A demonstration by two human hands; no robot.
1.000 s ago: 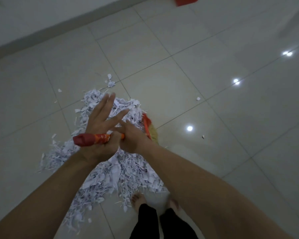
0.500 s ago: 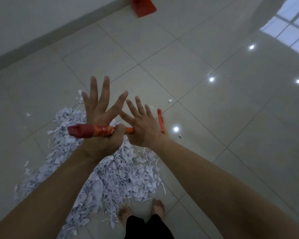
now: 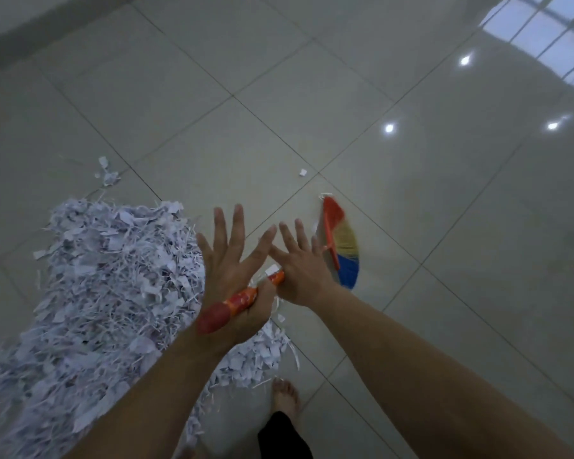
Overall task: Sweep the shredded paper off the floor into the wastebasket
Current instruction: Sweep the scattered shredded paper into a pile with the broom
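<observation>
A big heap of white shredded paper (image 3: 106, 286) covers the grey tiles at the left and lower left. The broom's orange-red handle (image 3: 232, 303) slants between my hands. My left hand (image 3: 232, 260) clamps it in the crook of the thumb, fingers spread wide. My right hand (image 3: 302, 270) presses on the handle just beyond, fingers also spread. The broom head (image 3: 343, 246), with red, yellow and blue bristles, is low over the bare tile right of the heap. No wastebasket is in view.
A loose paper scrap (image 3: 302, 172) lies on the tile beyond the broom head, and a small clump (image 3: 108, 175) sits past the heap. My bare foot (image 3: 285, 397) stands at the heap's right edge. A wall base (image 3: 30, 31) runs along the top left.
The broom head has swung right, out from behind my hands and off the heap. The handle end has tipped down toward me. The red object at the top has left the view.
</observation>
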